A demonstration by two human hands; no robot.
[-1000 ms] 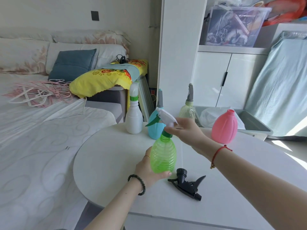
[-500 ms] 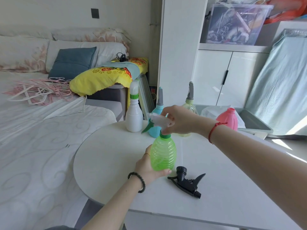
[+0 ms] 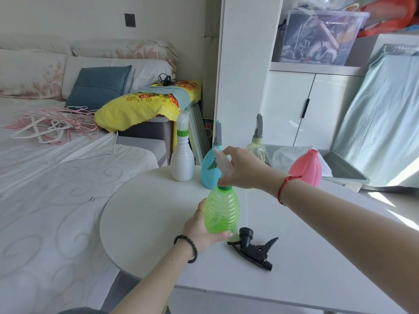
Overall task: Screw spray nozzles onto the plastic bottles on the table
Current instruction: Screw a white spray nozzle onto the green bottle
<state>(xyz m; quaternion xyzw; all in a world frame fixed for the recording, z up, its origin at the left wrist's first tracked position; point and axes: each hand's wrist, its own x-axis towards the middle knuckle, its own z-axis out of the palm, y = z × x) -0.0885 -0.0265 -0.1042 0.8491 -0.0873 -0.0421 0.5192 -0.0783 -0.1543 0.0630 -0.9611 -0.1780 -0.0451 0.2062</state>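
white table (image 3: 147, 223), bottles, black nozzle (image 3: 251, 248)

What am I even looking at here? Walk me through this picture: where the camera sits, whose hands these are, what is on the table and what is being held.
There is no machine here. The one picture comes from a wide-angle camera worn on a person's head, looking forward and down, so the two bare arms reaching in from the bottom are that person's own.

The left hand grips the body of a green bottle standing on the round white table. The right hand holds the white spray nozzle on top of that bottle, at its green collar.

Also on the table: a loose black nozzle lying on its side, a white bottle, a blue bottle and a pale yellow-green bottle, each with a nozzle on, and a pink bottle with its neck open.
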